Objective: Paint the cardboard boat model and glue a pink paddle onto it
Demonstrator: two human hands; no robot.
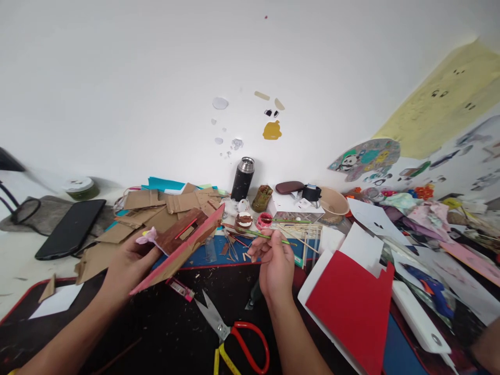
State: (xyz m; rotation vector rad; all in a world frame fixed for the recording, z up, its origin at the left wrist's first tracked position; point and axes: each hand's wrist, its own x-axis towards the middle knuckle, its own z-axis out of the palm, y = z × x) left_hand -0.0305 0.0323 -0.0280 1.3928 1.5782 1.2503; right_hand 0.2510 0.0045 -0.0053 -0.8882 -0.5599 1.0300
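My left hand [130, 263] holds a cardboard piece [195, 242] tilted up, its face painted brown and its edge pinkish red. A small pink flower [147, 237] stands out by the thumb of that hand. Between the fingers of my right hand [275, 260] is a thin green paintbrush [260, 234], its tip pointing left toward the cardboard. Just behind the brush sit a red paint pot [265, 221] and a lid with brown paint [244, 220]. Scissors with red and yellow handles [222, 330] lie open on the black mat below.
A black thermos [242, 179] stands near the wall, beside a brown-green jar [262, 198]. Cardboard scraps [148, 208] and a black phone [70, 229] lie left. Red paper [351, 312], a white glue gun or strip [422, 317] and a beige bowl [334, 204] are right. Part of an arm shows lower right.
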